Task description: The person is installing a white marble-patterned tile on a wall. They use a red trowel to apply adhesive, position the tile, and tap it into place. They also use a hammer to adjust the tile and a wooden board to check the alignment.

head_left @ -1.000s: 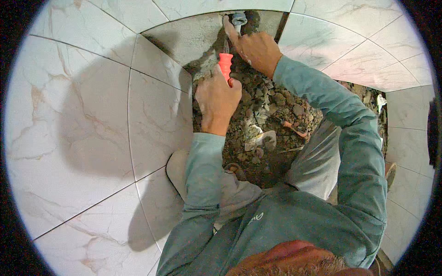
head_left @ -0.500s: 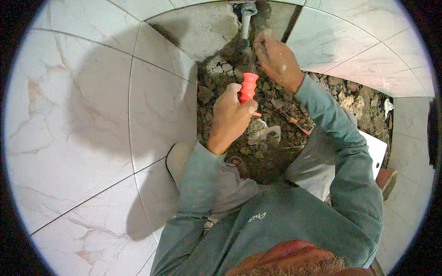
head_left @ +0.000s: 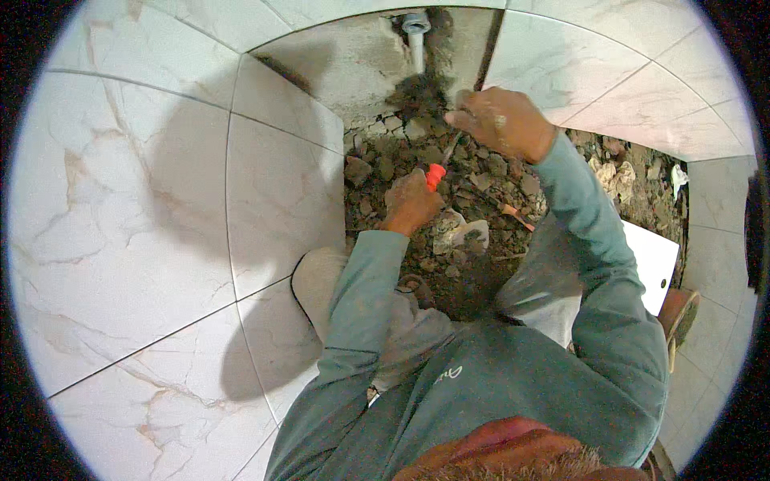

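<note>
My left hand (head_left: 411, 200) is closed round the orange-red handle (head_left: 436, 175) of a tool with a thin metal shaft (head_left: 450, 147), angled up to the right over broken rubble (head_left: 385, 164). My right hand (head_left: 501, 120) is curled above the shaft's tip; whatever its fingertips hold is unclear. Beyond both hands a pale pipe with a grey fitting (head_left: 415, 36) stands at bare cement (head_left: 361, 64), with a dark rough patch (head_left: 411, 96) below it. A second orange-handled tool (head_left: 517, 216) lies in the rubble, partly covered.
Marbled tiles (head_left: 120, 224) surround the rubble on the left and right. A white board with a hole (head_left: 651, 252) lies by my right forearm. Crumpled scraps (head_left: 613, 180) sit among the debris. My bent legs (head_left: 533, 280) flank the dug area.
Both hands have come away from the pipe toward me, the right also moving rightward. The orange-handled tool has moved down with my left hand and now points more to the right.
</note>
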The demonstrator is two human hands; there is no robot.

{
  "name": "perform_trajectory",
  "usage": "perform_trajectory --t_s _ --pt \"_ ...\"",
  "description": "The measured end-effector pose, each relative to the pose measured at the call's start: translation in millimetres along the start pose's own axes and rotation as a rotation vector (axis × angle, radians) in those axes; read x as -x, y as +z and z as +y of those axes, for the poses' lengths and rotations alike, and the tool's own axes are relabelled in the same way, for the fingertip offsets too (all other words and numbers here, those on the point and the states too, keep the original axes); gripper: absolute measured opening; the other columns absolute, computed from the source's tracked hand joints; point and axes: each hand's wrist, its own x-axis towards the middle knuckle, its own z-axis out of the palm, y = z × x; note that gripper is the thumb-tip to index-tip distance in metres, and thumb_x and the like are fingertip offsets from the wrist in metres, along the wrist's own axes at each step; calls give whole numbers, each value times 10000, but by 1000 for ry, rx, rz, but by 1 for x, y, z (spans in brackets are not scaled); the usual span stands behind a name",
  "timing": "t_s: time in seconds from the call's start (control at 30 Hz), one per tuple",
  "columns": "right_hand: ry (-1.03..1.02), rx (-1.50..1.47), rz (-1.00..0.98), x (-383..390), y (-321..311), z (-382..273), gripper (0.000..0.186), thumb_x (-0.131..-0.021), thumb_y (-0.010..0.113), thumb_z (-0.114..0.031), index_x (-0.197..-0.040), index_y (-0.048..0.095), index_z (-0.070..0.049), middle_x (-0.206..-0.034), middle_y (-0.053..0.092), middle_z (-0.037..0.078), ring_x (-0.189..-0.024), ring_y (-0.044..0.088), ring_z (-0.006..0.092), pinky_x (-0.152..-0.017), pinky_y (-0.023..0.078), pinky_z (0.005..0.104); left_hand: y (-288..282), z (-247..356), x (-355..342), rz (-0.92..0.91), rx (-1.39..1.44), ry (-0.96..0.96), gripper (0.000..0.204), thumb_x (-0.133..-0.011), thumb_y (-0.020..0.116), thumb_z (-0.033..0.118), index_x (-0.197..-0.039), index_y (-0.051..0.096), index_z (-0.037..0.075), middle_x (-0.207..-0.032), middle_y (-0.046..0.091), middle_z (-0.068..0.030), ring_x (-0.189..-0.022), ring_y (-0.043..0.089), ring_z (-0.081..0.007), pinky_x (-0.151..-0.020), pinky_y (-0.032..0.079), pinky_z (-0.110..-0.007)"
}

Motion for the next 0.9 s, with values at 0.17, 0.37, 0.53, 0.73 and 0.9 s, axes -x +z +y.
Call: perform_trajectory --t_s 0.17,0.37,0.53,0.73,0.9 --pt "558 -359 395 122 -59 45 316 -992 557 -371 -1034 660 -75 -786 679 191 -765 681 390 -671 534 472 75 -2 -6 -132 -54 54 367 -774 704 283 -1017 630 19 -1007 690 -212 -952 671 -406 -822 527 -517" --pt "874 392 376 347 44 181 233 -967 523 -302 -983 626 -94 -931 686 180 -864 676 376 -726 551 500 102 -69 -59 -383 -235 294 384 -818 696 332 -1026 603 23 -1036 671 -229 -952 647 -434 -791 517 -525" --pt "1544 162 216 538 77 179 287 -952 513 -325 -1021 645 -79 -980 699 187 -909 664 404 -795 525 496 70 -116 -51 -315 -200 357 383 -857 657 316 -1067 589 3 -1041 665 -227 -960 637 -426 -823 505 -506" --pt "1956 36 502 682 147 173 493 -944 563 -388 -1072 611 86 -977 673 257 -874 658 389 -762 528 493 52 -113 -32 -327 -278 350 376 -883 661 302 -1119 630 10 -1039 688 -190 -924 659 -359 -816 509 -460" --pt "2003 -596 1313 643 184 180 568 -997 550 -409 -1274 513 86 -1007 674 150 -709 666 228 -598 562 444 44 -77 -25 -462 -146 -47 334 -905 655 293 -1087 655 12 -1005 698 -159 -878 656 -305 -804 507 -423"
